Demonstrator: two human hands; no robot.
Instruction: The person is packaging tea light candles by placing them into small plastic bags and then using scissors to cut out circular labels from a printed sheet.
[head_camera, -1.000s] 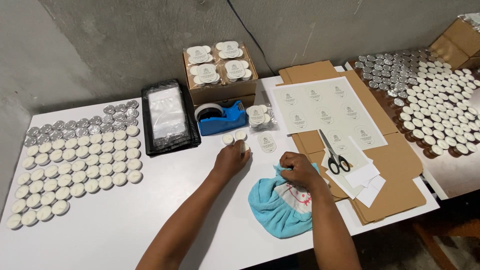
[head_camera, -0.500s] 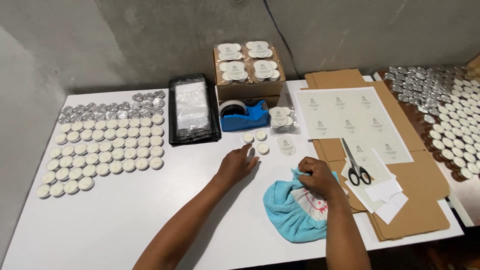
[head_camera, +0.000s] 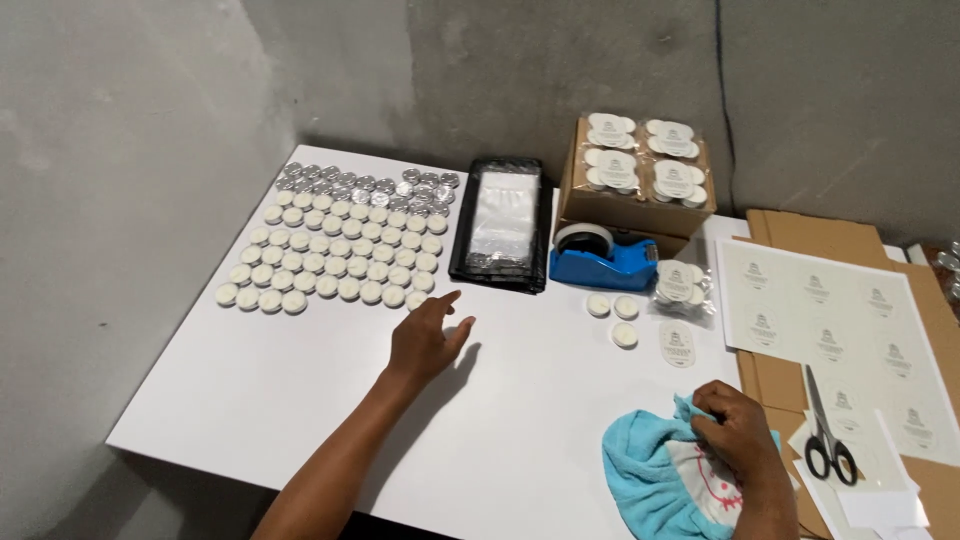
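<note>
White tealights (head_camera: 335, 250) sit in tidy rows at the table's far left, easy to pick from; the left hand (head_camera: 425, 338) hovers open and empty just beside the nearest row, fingers spread. Gripping a blue cloth (head_camera: 665, 480), the right hand (head_camera: 738, 432) is closed on its bunched edge. 3 loose tealights (head_camera: 614, 316) lie near the blue tape dispenser (head_camera: 603, 262); the cloth's lower part is cut off
</note>
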